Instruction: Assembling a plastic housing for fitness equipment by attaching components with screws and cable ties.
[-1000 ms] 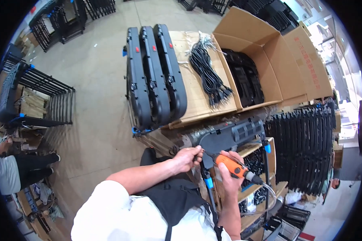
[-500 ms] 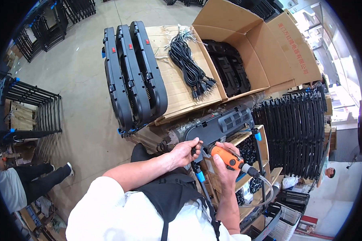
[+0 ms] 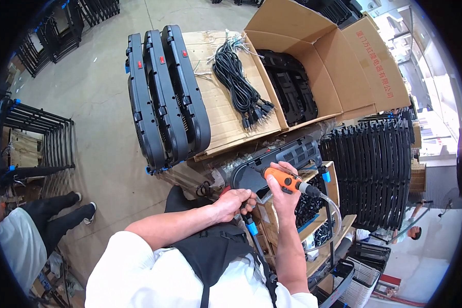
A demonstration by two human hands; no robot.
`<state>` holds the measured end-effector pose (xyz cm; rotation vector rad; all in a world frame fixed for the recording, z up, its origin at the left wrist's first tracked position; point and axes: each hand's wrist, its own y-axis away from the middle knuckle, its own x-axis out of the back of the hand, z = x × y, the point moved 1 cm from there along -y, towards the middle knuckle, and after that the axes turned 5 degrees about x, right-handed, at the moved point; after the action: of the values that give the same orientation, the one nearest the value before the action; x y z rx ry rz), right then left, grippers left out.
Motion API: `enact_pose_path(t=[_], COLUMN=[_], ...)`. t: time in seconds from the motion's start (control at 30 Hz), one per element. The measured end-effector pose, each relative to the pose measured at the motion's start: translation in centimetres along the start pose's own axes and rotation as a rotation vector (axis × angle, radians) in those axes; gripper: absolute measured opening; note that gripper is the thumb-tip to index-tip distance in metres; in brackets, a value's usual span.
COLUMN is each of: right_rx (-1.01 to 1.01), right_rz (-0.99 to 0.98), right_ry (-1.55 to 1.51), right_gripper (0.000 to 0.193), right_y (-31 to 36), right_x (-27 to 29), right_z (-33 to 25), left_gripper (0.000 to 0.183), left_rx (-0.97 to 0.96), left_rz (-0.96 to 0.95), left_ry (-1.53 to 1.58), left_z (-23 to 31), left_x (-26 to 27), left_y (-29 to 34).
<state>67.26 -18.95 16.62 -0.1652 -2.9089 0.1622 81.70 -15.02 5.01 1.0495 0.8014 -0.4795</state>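
My right hand (image 3: 283, 197) is wrapped round an orange air screwdriver (image 3: 280, 179), with a clear hose (image 3: 338, 213) running from its back end. The tool's front end points left, over a black plastic housing (image 3: 246, 178) with vent slots that lies in front of me. My left hand (image 3: 235, 202) is closed near the housing's near edge, thumb against fingers. Something small and dark shows at its fingers, too small to name. Just below that hand is a blue clip (image 3: 251, 227) on a black frame tube.
Three black housings (image 3: 161, 102) stand on edge beside a bundle of black power cords (image 3: 237, 84) on cardboard. Behind is an open carton (image 3: 354, 66) holding black parts. A wooden shelf (image 3: 346, 223) with small black parts is at right, near stacked frames (image 3: 372, 174). Another person (image 3: 25, 233) stands left.
My right hand has moved the screwdriver up and left over the housing. My left hand has shifted slightly down and left, still closed. The person at left has moved their legs.
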Motion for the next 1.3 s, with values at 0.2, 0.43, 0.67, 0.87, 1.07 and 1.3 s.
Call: enact_pose_path(t=[0.2,0.43,0.67,0.87,1.07,1.3], right_rx=[0.016,0.010,0.068,-0.032,0.020,-0.013], right_rz=[-0.066,-0.146,-0.138,-0.157,0.041,0.125], right_ry=[0.096,0.123,0.203,0.131,-0.016,-0.084], right_gripper=[0.042,0.035,0.030,0.052,0.054,0.058], right_y=[-1.6,-2.5,-2.7,-2.3,0.8,4.0], right_x=[-0.7,-1.9,-1.0,-1.5,-1.5,-2.9], right_z=[1.2,0.5,1.8,1.3,-2.3,-4.8], left_gripper=[0.035,0.035,0.035,0.029,0.032,0.029], left_rx=[0.010,-0.132,-0.108,-0.178,-0.097,-0.056], left_rz=[-0.005,-0.011,-0.014,0.018,0.029,-0.007], left_ry=[-0.028,-0.193,-0.182,-0.355,-0.037,0.289], left_z=[0.7,1.5,1.4,1.6,3.1,5.4], left_x=[-0.3,0.8,1.2,2.0,4.0,3.8], left_y=[0.9,0.8,0.7,2.0,3.2,2.0])
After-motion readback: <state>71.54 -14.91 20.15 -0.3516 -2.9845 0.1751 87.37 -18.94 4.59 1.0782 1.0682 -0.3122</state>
